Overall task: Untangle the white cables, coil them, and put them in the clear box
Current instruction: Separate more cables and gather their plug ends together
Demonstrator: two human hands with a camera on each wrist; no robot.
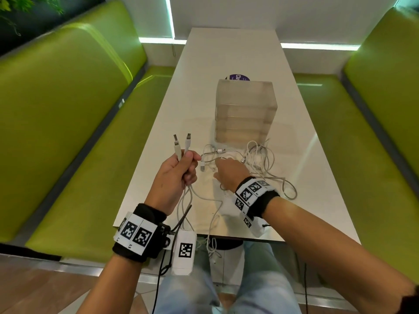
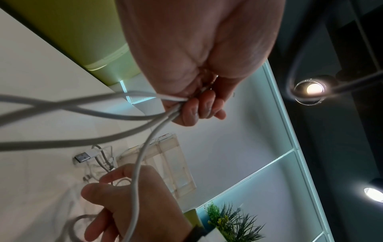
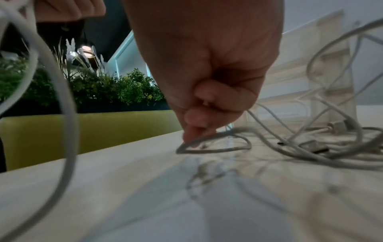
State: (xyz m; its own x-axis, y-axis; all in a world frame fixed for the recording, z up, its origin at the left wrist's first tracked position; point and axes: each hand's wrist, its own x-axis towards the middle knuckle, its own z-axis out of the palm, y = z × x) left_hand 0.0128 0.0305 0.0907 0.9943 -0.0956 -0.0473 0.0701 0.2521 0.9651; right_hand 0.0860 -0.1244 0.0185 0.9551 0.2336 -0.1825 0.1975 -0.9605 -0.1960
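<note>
**Cable ends held up at left, tangle picked at mid-frame**

Two green benches [image 1: 68,114] fill the left and right sides of the head view, and the white table [image 1: 231,53] runs up the centre between them. Its far half, toward the top of the frame, is bare apart from a purple round sticker [image 1: 238,77] showing behind the box. Its near edge crosses the lower middle, and a cable strand hangs over that edge toward the person's knees.

The clear box [image 1: 246,109] stands at the centre of the table, well in from both long edges. Its walls are cloudy, and what it holds cannot be told.

The tangle of white cables [image 1: 260,159] lies on the table just below the box, spreading toward the right edge without reaching it.

The left hand [image 1: 174,177], left of centre and raised off the table, is closed around cable strands; two plug ends [image 1: 181,141] stick up above its fist.

The right hand [image 1: 229,171] reaches down into the tangle; in the right wrist view its fingertips [image 3: 192,134] pinch a cable loop at the tabletop.
</note>
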